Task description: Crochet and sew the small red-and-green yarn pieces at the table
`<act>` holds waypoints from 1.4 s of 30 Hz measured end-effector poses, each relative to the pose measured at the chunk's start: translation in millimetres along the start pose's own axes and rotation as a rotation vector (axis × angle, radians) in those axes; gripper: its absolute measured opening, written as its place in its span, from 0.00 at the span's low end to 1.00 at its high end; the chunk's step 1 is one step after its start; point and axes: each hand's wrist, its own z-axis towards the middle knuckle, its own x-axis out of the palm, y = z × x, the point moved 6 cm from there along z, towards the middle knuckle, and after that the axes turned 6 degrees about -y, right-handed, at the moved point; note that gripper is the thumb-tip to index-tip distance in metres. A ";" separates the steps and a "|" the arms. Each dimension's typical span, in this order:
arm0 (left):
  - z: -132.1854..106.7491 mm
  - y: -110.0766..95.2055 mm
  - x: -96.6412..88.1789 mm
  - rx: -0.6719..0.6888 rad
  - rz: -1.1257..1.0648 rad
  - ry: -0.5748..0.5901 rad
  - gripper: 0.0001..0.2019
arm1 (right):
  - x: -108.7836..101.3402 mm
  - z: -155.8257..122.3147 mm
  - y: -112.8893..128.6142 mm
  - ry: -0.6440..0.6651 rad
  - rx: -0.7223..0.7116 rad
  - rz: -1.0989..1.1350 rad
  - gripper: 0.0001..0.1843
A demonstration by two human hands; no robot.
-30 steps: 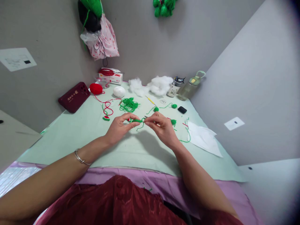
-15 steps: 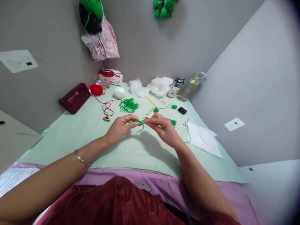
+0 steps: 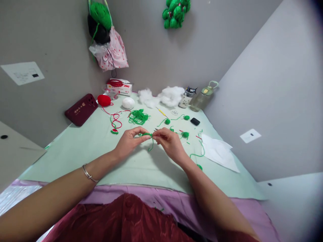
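Note:
Both hands meet over the middle of the pale green table. My left hand pinches a small green crochet piece with a strand of green yarn hanging below it. My right hand is closed in a pinch at the other end of the piece; a thin metal tip, perhaps a hook or needle, shows just above its fingers. A silver bangle sits on my left wrist.
Beyond the hands lie a green yarn tangle, red yarn ball, white ball, stuffing, small green crochet balls, a dark red case, a cup, a bottle and white paper.
The view has tilted slightly, so the table and hands sit lower in frame. My hands have drawn a little closer together on the green piece; the yarn tail hangs lower.

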 end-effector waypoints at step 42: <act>-2.8 11.4 27.5 -0.103 -0.034 0.323 0.12 | 18.2 9.0 -2.6 0.146 0.221 0.459 0.16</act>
